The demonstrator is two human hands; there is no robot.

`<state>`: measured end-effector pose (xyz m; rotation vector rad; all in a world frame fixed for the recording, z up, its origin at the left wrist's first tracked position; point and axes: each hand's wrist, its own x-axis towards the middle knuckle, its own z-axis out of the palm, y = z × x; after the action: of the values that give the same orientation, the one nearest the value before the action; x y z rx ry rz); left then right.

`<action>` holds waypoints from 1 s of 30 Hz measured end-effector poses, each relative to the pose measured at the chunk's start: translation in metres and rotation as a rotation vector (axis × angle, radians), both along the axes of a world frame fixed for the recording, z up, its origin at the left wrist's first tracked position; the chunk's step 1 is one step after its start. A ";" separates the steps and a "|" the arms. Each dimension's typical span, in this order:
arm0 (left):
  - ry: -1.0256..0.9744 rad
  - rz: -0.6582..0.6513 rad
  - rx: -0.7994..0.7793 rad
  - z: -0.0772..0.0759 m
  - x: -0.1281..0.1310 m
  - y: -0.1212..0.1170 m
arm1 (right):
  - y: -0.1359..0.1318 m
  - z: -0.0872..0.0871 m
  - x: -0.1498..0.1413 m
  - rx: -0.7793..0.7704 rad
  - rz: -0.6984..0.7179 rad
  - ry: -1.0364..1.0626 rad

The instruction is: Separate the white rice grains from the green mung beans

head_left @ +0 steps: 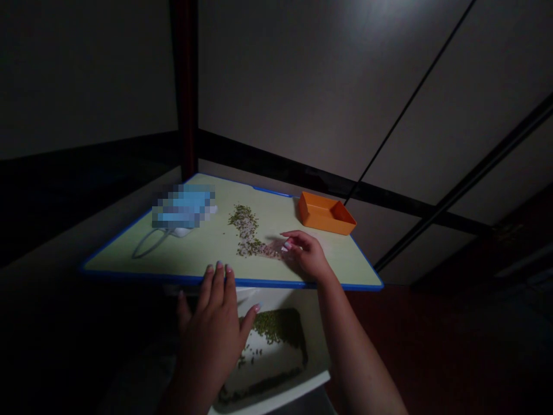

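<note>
My left hand [218,328] has its fingers spread, the fingertips at the blue front edge of a pale green tabletop [207,253]. Over the table my right hand [306,253] is curled, thumb and fingers drawn together low over pinkish grains [273,250]; what they hold, if anything, is too small to make out. A loose trail of green and whitish grains [245,227] runs left and back from there. Beneath the table edge, between my forearms, a white bin [276,377] contains many small green grains [280,325], heaped mostly toward its far right side.
An orange rectangular box [324,222] stands at the table's back right corner. On the left lies a light blue item [185,204], blurred out, with a pale cord loop [149,242]. Pale panels [302,86] rise behind the table. The surroundings are dim.
</note>
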<state>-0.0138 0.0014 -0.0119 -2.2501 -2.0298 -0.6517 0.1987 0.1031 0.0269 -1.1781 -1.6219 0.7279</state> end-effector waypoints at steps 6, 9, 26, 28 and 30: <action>-0.011 -0.024 0.015 0.001 -0.002 -0.001 | 0.008 0.006 -0.005 0.127 -0.106 -0.073; -0.023 -0.039 0.039 -0.001 -0.005 0.000 | 0.013 0.008 -0.011 0.123 -0.054 -0.129; -0.055 -0.056 0.005 0.005 -0.007 -0.002 | 0.016 0.007 -0.020 0.099 0.089 -0.134; -0.036 -0.040 -0.005 0.006 -0.006 -0.002 | 0.016 0.004 -0.021 0.077 0.122 -0.103; -0.012 -0.023 -0.018 0.007 -0.006 -0.001 | 0.016 0.002 -0.021 0.062 0.159 -0.071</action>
<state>-0.0194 0.0004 -0.0052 -2.2881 -2.0270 -0.6520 0.1776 0.1187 0.0291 -1.0499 -1.7998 0.7372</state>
